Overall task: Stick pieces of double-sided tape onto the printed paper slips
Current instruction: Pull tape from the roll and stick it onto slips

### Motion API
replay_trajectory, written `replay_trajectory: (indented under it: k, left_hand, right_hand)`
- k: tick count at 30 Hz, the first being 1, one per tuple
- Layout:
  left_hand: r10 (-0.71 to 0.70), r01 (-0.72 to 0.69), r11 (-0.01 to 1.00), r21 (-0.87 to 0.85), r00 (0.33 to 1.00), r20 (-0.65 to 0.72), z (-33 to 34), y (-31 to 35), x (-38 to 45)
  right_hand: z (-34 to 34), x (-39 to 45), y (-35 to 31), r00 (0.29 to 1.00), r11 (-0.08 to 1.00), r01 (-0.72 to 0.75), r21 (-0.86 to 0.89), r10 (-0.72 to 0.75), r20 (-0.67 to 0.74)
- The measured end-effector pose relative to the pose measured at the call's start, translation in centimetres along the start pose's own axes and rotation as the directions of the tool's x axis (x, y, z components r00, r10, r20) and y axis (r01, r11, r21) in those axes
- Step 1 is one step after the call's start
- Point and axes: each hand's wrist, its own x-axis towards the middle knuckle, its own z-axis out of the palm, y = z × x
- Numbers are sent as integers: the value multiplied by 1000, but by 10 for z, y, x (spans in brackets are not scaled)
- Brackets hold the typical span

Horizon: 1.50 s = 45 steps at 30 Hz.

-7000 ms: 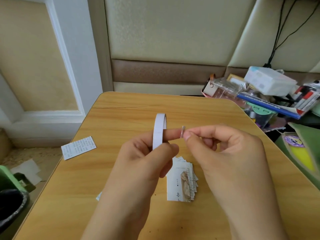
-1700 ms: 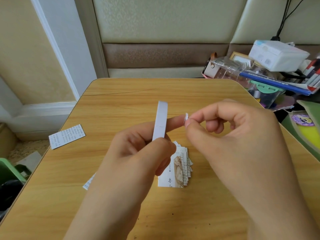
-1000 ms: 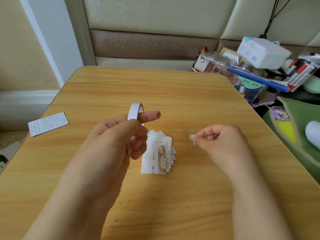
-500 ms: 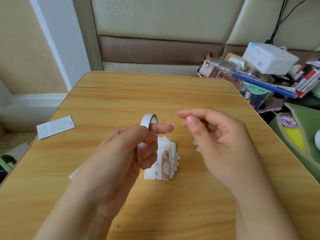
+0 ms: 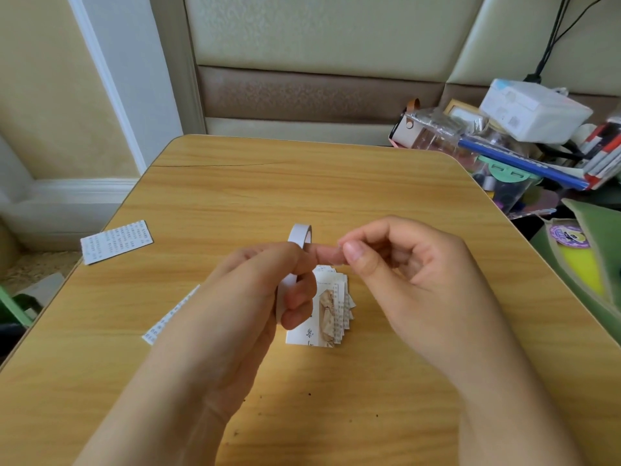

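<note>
White tape roll [image 5: 300, 235] upright above fanned stack of printed slips [image 5: 331, 311], single slip [image 5: 116, 241] far left

A wooden table [image 5: 302, 183] with rounded corners is seen filling the lower view, a thin crack running across its far end. Behind it, at twelve o'clock, a padded wall panel [image 5: 312, 31] is crossed by a brown band [image 5: 319, 94]. At two o'clock a clutter is piled: a white box [image 5: 534, 111], a blue folder [image 5: 524, 163], black cables [image 5: 554, 31]. White door trim [image 5: 111, 79] is seen at ten o'clock.
</note>
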Motion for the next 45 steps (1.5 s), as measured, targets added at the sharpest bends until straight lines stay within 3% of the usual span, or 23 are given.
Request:
replay_trajectory:
  k: [8,19,27,35,37,39,42,45]
  left_hand:
    - [-23,30,993,117,998,-55,-1,1,-1]
    - [-32,64,984,163,981,-194,1,0,-1]
    - [-18,56,984,168,975,-223,2,0,-2]
    - [26,33,977,209,962,-273,-4,-1,-6]
    - [49,21,974,227,954,-296,-8,0,-7]
    - [57,18,972,234,950,-308,-11,2,-10]
    - [79,17,956,293,946,-315,-22,0,-14]
    - [99,11,921,389,960,-262,-25,-3,-23]
  right_hand:
    - [2,2,7,997,997,23,-68,-28,-74]
    - [3,0,14,999,999,-41,-3,41,24]
    - [2,-1,16,991,990,-107,97,98,89]
    - [-1,-3,15,988,922,-136,362,97,123]
    - [-2,-6,11,982,953,-165,255,135,130]
    - [0,-13,10,966,976,-216,28,210,152]
    - [10,-27,2,911,921,-260,-290,334,242]
    - [16,-38,-8,887,859,-205,-470,366,282]
